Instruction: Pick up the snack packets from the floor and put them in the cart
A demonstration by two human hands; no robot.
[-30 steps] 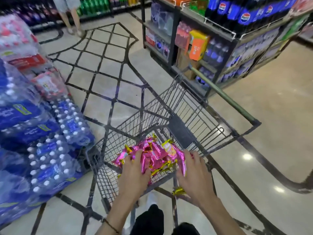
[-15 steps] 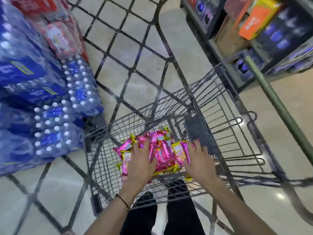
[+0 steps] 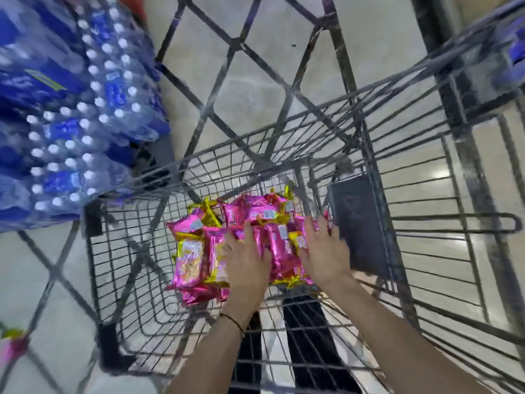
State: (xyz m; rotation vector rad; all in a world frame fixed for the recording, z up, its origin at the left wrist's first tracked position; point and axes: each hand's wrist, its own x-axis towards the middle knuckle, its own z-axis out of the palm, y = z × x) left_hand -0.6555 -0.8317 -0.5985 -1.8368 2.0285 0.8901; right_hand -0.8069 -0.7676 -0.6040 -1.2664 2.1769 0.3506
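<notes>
left hand (image 3: 246, 261) | right hand (image 3: 324, 253) | both seemingly flat on snack packets (image 3: 189, 255) | in cart (image 3: 92, 223)

no legible text, print on snack packets (image 3: 189, 255) blurred, water packs (image 3: 71, 129) labels blurred

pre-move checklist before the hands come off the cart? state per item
1. Snack packets inside the cart: ok, piled on its wire floor.
2. Left hand free to lift: ok, fingers lie flat on the pile.
3. Right hand free to lift: ok, fingers spread on the pile, gripping nothing.
4. Right hand clear of the dark flap: cannot tell, it sits right beside it.
5. Floor cleared of packets: probably not ok, a blurred pink and yellow thing lies on the floor at the left edge.
</notes>
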